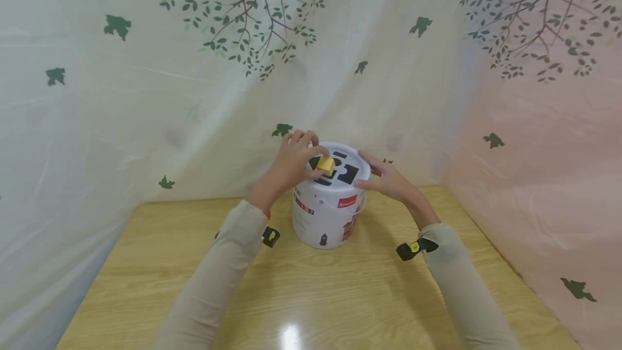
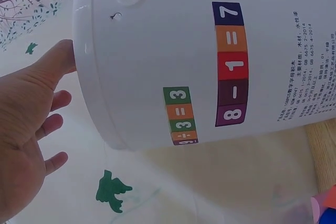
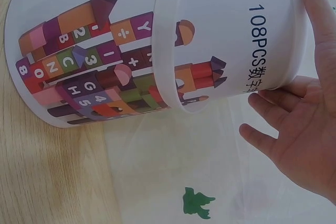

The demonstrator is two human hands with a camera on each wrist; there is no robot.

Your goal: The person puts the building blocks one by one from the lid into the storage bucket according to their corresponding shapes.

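Note:
A white bucket [image 1: 323, 220] with printed toy-block pictures stands on the table, its white lid [image 1: 365, 169] pierced by dark shaped holes. Above the left part of the lid, my left hand [image 1: 293, 161] pinches a small yellow block [image 1: 326, 165] between thumb and finger. The block is out of sight in the left wrist view, where the thumb passes behind the lid's rim [image 2: 89, 66]. On the other side, my right hand [image 1: 389, 180] rests on the lid's edge with thumb and fingers spread. Its fingertips [image 3: 254, 98] touch or nearly touch the bucket's upper side.
Colored pieces in orange, pink and blue [image 2: 328, 216] lie on the table left of the bucket, mostly hidden by my left forearm in the head view. The bucket's white handle [image 3: 168, 51] hangs against its side. A leaf-printed curtain [image 1: 218, 123] stands behind the wooden table [image 1: 330, 296].

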